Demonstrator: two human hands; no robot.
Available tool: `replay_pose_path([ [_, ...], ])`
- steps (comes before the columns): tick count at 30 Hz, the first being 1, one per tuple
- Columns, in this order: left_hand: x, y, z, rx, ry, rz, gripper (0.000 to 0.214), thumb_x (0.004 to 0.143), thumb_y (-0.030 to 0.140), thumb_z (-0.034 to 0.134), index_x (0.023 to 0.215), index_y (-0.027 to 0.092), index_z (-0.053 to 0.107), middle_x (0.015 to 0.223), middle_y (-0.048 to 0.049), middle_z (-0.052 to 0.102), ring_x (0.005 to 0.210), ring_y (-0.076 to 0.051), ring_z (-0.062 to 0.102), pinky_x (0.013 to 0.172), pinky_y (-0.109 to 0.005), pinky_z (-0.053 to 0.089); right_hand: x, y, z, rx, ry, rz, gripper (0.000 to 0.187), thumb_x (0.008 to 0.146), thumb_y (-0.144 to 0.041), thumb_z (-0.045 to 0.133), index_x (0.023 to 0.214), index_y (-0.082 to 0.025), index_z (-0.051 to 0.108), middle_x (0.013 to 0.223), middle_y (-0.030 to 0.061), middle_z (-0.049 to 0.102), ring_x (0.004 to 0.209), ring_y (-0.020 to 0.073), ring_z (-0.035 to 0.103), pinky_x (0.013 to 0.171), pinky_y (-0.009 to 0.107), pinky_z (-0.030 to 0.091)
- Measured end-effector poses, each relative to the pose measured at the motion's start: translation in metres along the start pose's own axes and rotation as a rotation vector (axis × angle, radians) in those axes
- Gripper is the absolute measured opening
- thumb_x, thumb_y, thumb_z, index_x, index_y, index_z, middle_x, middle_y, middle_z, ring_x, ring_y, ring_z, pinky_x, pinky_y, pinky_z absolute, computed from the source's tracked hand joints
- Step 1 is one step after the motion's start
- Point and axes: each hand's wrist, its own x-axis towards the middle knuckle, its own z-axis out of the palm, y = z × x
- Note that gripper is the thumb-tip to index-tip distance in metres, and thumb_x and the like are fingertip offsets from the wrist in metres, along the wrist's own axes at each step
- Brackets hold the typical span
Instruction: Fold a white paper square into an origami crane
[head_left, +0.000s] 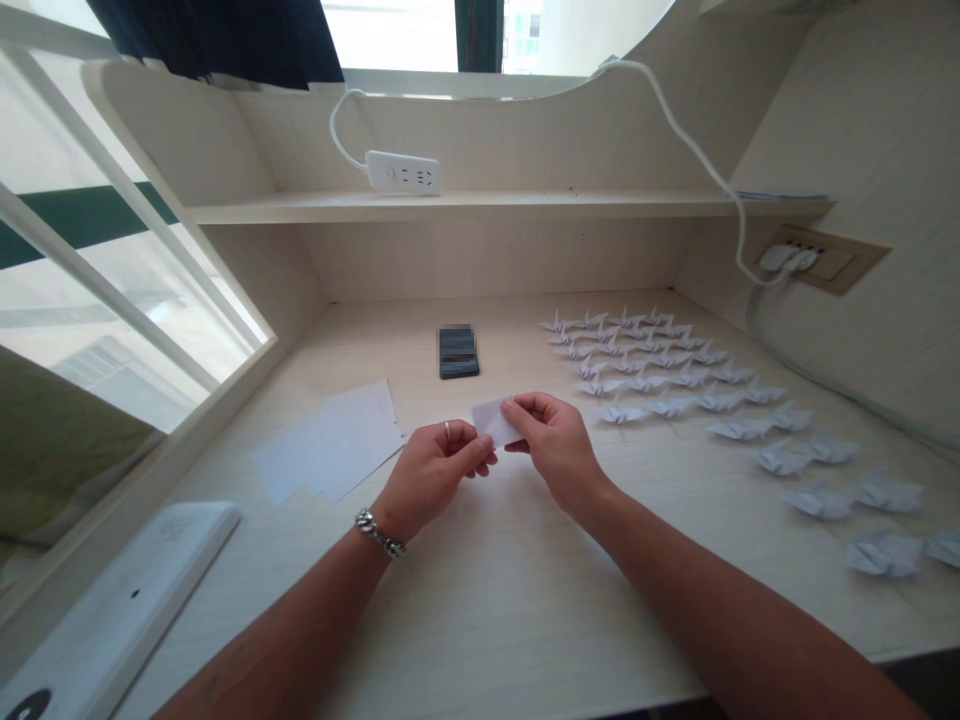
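Note:
A small folded piece of white paper (491, 420) is held in the air above the desk, pinched between both hands. My left hand (436, 462), with a ring on one finger and a chain bracelet at the wrist, grips its lower left part between thumb and fingers. My right hand (551, 435) has its thumb pressed on the upper right of the paper. Left of my hands lie loose white paper sheets (337, 440), overlapping one another. To the right, several white paper cranes (637, 382) stand in rows on the desk (480, 610).
Beyond my hands lies a dark phone-like object (458, 352), its top blurred. A long white device (127, 600) sits at the left edge. A power strip (403, 173) rests on the shelf (510, 205). Its white cable (697, 150) runs to the wall socket (832, 260).

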Motion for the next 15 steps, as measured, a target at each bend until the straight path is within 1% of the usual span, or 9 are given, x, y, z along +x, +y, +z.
replay_pose_path([
  [2, 0.0000, 0.0002, -0.0004, 0.000, 0.000, -0.001, 0.028, 0.080, 0.039, 0.064, 0.069, 0.013, 0.064, 0.070, -0.0059, 0.067, 0.063, -0.013, 0.057, 0.060, -0.026, 0.044, -0.0006, 0.0012, 0.0000, 0.034, -0.075, -0.013, 0.028, 0.071, -0.040, 0.072, 0.078, -0.014, 0.064, 0.068, 0.0020, 0.066, 0.060, 0.0145, 0.060, 0.061, 0.033, 0.053],
  [4, -0.0004, 0.0007, -0.0002, -0.021, 0.019, -0.017, 0.027, 0.078, 0.038, 0.066, 0.069, 0.014, 0.063, 0.068, -0.0049, 0.067, 0.062, -0.013, 0.056, 0.060, -0.026, 0.044, -0.0012, 0.0022, 0.0001, 0.047, -0.114, -0.031, 0.027, 0.070, -0.039, 0.073, 0.076, -0.014, 0.064, 0.067, 0.0022, 0.066, 0.059, 0.0145, 0.060, 0.062, 0.033, 0.052],
  [9, -0.0013, 0.0017, 0.0015, -0.130, 0.136, -0.048, 0.027, 0.072, 0.035, 0.073, 0.064, 0.015, 0.057, 0.054, 0.0021, 0.057, 0.056, -0.011, 0.055, 0.058, -0.024, 0.042, -0.0029, 0.0033, 0.0016, -0.005, -0.104, -0.021, 0.029, 0.067, -0.038, 0.076, 0.076, -0.012, 0.066, 0.068, 0.0038, 0.067, 0.062, 0.0143, 0.059, 0.059, 0.029, 0.048],
  [12, -0.0006, 0.0003, 0.0015, -0.209, 0.145, -0.062, 0.028, 0.070, 0.035, 0.074, 0.064, 0.015, 0.056, 0.055, 0.0022, 0.057, 0.057, -0.011, 0.056, 0.060, -0.025, 0.044, -0.0034, 0.0037, 0.0024, -0.015, -0.101, -0.005, 0.030, 0.066, -0.039, 0.076, 0.076, -0.012, 0.066, 0.067, 0.0032, 0.067, 0.061, 0.0135, 0.058, 0.057, 0.028, 0.047],
  [15, 0.0009, -0.0017, -0.0004, -0.210, 0.168, -0.055, 0.027, 0.071, 0.037, 0.073, 0.066, 0.014, 0.059, 0.057, 0.0004, 0.059, 0.057, -0.011, 0.054, 0.060, -0.025, 0.043, -0.0037, 0.0045, 0.0030, -0.016, -0.099, 0.014, 0.030, 0.064, -0.039, 0.077, 0.074, -0.013, 0.066, 0.066, 0.0027, 0.066, 0.060, 0.0134, 0.058, 0.057, 0.027, 0.046],
])
